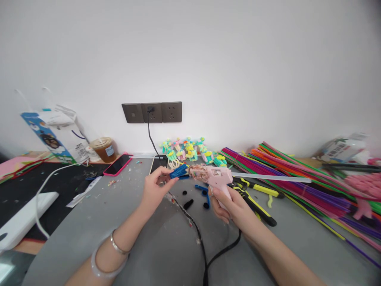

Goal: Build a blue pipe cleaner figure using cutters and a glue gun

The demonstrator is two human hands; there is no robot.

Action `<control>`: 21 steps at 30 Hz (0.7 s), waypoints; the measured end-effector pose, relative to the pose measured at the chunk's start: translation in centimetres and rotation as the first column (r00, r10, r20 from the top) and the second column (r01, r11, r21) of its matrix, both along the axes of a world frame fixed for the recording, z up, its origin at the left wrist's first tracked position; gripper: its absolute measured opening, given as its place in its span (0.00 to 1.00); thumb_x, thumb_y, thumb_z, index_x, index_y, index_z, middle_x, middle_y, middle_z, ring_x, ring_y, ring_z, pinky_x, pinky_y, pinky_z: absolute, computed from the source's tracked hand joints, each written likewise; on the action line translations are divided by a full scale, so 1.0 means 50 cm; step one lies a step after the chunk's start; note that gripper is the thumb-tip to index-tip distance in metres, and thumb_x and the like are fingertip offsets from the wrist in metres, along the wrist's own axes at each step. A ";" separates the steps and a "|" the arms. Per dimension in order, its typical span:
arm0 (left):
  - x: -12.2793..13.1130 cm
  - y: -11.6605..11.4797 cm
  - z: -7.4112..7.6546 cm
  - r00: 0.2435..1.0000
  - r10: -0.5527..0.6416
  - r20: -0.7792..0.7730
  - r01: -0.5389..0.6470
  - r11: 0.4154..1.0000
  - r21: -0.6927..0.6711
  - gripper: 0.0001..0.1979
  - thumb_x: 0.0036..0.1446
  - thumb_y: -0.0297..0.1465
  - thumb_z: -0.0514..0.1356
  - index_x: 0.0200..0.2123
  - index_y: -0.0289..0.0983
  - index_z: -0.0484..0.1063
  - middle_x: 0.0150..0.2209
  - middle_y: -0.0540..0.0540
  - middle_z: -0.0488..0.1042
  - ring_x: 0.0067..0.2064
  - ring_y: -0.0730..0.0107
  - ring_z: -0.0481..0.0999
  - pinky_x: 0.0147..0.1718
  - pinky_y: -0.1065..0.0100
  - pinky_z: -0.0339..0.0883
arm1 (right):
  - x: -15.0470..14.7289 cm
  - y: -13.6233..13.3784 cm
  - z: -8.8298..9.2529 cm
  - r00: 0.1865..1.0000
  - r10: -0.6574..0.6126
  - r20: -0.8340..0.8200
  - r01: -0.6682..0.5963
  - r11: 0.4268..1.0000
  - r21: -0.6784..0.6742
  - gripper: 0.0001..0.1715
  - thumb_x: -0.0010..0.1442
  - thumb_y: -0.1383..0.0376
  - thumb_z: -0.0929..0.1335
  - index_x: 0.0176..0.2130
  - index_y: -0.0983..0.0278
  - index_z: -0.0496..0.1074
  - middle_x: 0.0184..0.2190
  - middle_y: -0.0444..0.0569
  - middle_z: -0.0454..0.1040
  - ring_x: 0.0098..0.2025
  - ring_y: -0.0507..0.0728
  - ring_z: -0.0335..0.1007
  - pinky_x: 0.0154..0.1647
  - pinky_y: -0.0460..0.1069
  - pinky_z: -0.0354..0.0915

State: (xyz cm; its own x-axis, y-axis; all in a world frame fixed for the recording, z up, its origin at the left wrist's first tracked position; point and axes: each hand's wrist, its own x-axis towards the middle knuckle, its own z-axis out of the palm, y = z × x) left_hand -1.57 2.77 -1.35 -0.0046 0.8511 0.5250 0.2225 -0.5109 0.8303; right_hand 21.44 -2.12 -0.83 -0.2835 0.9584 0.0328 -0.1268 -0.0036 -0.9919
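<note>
My right hand (228,204) is wrapped round the handle of a pink glue gun (219,176), a long clear glue stick (270,177) jutting from its back. The nozzle end is crusted with brownish residue and points left. Between the fingers and thumb of my left hand (159,184) is a bundle of blue pipe cleaners (178,171), its tip at or very near the nozzle; I cannot tell if they touch. Below lie short blue pipe cleaner pieces (202,187) and small black fuzzy pieces (188,204). Yellow-and-black pliers (256,206) rest beside my right hand.
Small colourful pipe cleaner figures (190,151) stand by the wall. Bundles of coloured pipe cleaners (297,186) spread on the right. A phone (118,165), an iced drink cup (104,149) and a paper bag (56,135) are left. A black cord (193,224) crosses the grey table.
</note>
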 end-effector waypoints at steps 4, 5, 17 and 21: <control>-0.001 0.000 -0.002 1.000 0.005 0.005 -0.005 1.000 0.000 0.07 0.52 0.32 0.68 0.33 0.36 0.75 0.29 0.49 0.74 0.29 0.72 0.73 0.29 0.73 0.72 | 0.000 0.003 0.000 1.000 -0.015 -0.010 0.015 1.000 0.021 0.29 0.58 0.41 0.68 0.28 0.60 0.58 0.12 0.32 0.54 0.12 0.46 0.47 0.15 0.44 0.47; -0.001 0.000 -0.002 1.000 0.005 0.009 -0.005 1.000 -0.001 0.07 0.52 0.32 0.68 0.33 0.36 0.75 0.29 0.49 0.74 0.29 0.72 0.73 0.29 0.73 0.72 | 0.000 0.004 0.001 1.000 -0.017 -0.008 0.018 1.000 0.022 0.29 0.58 0.41 0.68 0.28 0.60 0.58 0.12 0.33 0.54 0.12 0.46 0.47 0.15 0.44 0.48; 0.000 -0.001 0.002 1.000 0.014 0.013 -0.014 1.000 0.019 0.08 0.52 0.33 0.68 0.33 0.36 0.75 0.28 0.49 0.74 0.29 0.72 0.73 0.29 0.72 0.72 | 0.005 0.007 -0.009 0.991 -0.059 -0.120 0.066 0.996 0.056 0.25 0.60 0.43 0.68 0.31 0.60 0.61 0.11 0.32 0.53 0.12 0.46 0.44 0.14 0.45 0.46; 0.001 -0.001 0.002 1.000 0.010 -0.008 -0.010 0.999 0.038 0.07 0.53 0.32 0.67 0.34 0.36 0.76 0.30 0.48 0.75 0.29 0.72 0.73 0.28 0.73 0.72 | 0.002 -0.005 0.003 0.985 -0.014 -0.173 0.025 0.998 0.058 0.24 0.60 0.43 0.68 0.35 0.61 0.64 0.12 0.32 0.52 0.13 0.47 0.43 0.15 0.46 0.45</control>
State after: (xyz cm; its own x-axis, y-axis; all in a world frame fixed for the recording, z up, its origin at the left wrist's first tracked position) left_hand -1.51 2.72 -1.24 -0.0086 0.8306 0.5567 0.2348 -0.5395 0.8086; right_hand 21.54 -2.37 -0.66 -0.2501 0.9585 0.1366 -0.2959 0.0587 -0.9534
